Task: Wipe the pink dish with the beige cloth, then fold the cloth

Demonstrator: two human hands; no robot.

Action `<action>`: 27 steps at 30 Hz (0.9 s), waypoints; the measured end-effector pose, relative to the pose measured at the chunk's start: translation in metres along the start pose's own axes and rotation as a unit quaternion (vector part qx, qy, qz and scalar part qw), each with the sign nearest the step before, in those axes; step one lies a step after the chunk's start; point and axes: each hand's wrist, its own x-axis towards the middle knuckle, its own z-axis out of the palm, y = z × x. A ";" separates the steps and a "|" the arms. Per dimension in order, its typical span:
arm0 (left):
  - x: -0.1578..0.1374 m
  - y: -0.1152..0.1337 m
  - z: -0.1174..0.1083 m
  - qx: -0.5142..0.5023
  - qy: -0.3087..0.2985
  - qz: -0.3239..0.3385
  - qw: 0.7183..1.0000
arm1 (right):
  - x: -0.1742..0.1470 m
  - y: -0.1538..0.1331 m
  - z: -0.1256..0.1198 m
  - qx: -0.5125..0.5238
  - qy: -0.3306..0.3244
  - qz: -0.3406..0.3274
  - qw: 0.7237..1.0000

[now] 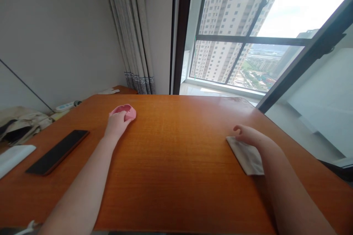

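My left hand (117,119) reaches out over the far left part of the table. Its fingers are closed on a small pink hollow item (131,114), with a raised rim and an opening; its exact kind is not clear. At the right, my right hand (249,135) is at the far edge of a flat, light grey cloth (246,159), its fingers bent down against it. One curled finger stands a little off the cloth. The hand and forearm cover the cloth's right side, and most of the fingertips are hidden.
The brown wooden table (176,172) fills the foreground. On its left lie a long black flat object (59,151) and a white item (15,158). Crumpled fabric (30,119) and a white power strip (64,107) are beyond the left edge. A window (248,40) stands behind.
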 end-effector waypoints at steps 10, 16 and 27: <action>-0.004 0.013 0.002 -0.004 -0.043 0.027 0.999 | -0.009 -0.017 0.005 0.093 -0.155 -0.061 0.982; -0.005 0.017 -0.001 0.019 -0.088 0.032 0.995 | -0.046 -0.099 0.032 0.244 -0.175 -0.128 0.945; -0.061 0.145 -0.009 -0.204 -0.084 0.297 0.929 | -0.037 -0.126 0.052 0.656 -0.025 -0.143 0.740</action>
